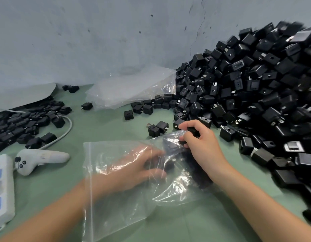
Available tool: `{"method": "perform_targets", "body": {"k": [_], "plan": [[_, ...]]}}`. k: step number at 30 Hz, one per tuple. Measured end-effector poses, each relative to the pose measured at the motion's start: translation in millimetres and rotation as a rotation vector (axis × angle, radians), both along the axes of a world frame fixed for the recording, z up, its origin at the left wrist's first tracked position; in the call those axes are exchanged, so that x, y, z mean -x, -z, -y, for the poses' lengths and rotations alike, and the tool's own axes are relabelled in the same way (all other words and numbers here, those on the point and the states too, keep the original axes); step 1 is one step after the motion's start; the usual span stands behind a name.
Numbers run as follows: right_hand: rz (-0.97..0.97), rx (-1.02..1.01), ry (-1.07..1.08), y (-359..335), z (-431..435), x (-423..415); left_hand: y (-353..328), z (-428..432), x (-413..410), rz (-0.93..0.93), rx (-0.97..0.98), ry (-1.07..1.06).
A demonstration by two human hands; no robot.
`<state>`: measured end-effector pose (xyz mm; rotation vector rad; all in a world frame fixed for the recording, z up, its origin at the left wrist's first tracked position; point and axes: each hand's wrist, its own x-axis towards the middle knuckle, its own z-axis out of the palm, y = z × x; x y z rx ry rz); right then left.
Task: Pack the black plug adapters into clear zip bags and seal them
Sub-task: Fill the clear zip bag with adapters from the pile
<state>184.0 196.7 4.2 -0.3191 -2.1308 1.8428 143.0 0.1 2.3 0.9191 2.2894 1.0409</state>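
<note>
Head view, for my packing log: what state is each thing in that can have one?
Clear zip bag: crumpled on the table, a few adapters inside; whether it is sealed is unclear.
Left hand: seen through the bag's plastic, blurred; grip unclear.
Right hand: grips one plug adapter at the bag's far end.
Spare zip bags: empty, stacked.
Big adapter pile: loose, unpacked.

We find the zip bag (116, 203) nearest us — adapter heap (256, 95) to its right, spare bags (130, 88) behind it, controller (37, 159) to its left.
</note>
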Motion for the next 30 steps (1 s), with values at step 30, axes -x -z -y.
{"method": "perform_targets", "body": {"k": [30], "plan": [[-0.074, -0.144, -0.003, 8, -2, 2, -14, 6, 0, 0.008, 0.039, -0.268]]}}
